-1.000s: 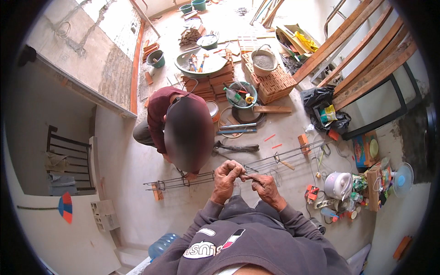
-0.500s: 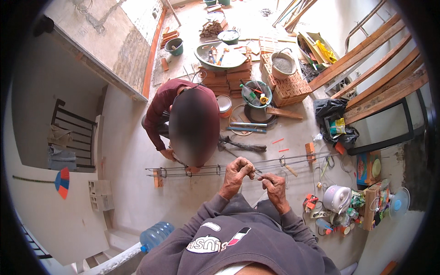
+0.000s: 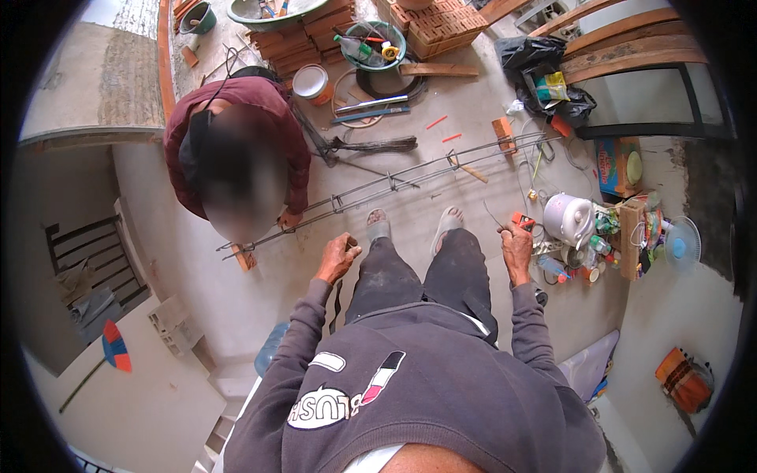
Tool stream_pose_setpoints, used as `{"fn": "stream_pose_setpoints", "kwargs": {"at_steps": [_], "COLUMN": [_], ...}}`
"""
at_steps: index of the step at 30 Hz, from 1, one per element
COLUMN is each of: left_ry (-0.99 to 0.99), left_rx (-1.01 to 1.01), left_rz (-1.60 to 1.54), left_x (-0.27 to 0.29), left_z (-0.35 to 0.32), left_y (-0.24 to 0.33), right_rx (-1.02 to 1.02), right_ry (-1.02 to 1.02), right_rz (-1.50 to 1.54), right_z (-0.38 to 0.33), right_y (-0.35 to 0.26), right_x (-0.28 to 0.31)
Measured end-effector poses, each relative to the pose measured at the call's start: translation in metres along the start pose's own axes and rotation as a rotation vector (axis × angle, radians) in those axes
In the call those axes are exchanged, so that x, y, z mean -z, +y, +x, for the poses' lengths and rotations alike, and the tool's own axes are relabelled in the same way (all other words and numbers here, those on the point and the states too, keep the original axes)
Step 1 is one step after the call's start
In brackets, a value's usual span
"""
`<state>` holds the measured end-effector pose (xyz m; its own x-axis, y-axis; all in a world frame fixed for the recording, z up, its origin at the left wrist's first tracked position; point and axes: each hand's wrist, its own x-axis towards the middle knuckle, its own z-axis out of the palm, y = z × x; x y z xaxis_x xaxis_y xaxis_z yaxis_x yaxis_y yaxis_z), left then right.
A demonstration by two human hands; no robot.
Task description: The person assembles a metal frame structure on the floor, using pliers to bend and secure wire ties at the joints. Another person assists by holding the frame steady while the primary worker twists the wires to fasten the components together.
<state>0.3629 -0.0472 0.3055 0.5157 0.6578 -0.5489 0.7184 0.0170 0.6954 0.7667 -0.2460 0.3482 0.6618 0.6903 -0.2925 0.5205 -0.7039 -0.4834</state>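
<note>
My right hand (image 3: 516, 254) is closed on a thin piece of wire (image 3: 490, 211) that sticks out past the fingertips. Off to the left, my left hand (image 3: 337, 258) hangs with curled fingers; whatever they may hold is hidden. Beyond my feet, a long cage of thin steel bars with stirrups (image 3: 392, 181) lies slantwise, propped near its ends on a brick (image 3: 504, 134) and another brick (image 3: 244, 258). At its left end a co-worker in a maroon top (image 3: 193, 102) bends low, one hand (image 3: 290, 218) on the bars.
A wooden-handled tool (image 3: 471, 171) lies beside the cage. Dark tied rods (image 3: 374, 144), a lidded bucket (image 3: 312, 82) and a green tub of tools (image 3: 373, 49) are farther off. To my right stand a white rice cooker (image 3: 569, 221), bottles and a small fan (image 3: 681, 243).
My hands have parted from where they met over the wire, left hand going left and right hand right. My feet now show, and the view has shifted. The co-worker still bends over the bars.
</note>
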Motion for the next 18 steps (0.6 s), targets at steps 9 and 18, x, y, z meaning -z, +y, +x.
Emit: {"fn": "stream_pose_setpoints", "kwargs": {"at_steps": [9, 18], "left_ry": [0.125, 0.102], "left_rx": [0.353, 0.219], "left_rz": [-0.397, 0.037], "left_x": [-0.039, -0.108], "left_z": [0.026, 0.109], "left_y": [0.011, -0.030], "right_rx": [-0.016, -0.530], "right_ry": [-0.155, -0.394], "right_rz": [0.578, 1.275], "right_z": [0.088, 0.115], "right_y": [-0.014, -0.028], "right_x": [-0.058, -0.154]}}
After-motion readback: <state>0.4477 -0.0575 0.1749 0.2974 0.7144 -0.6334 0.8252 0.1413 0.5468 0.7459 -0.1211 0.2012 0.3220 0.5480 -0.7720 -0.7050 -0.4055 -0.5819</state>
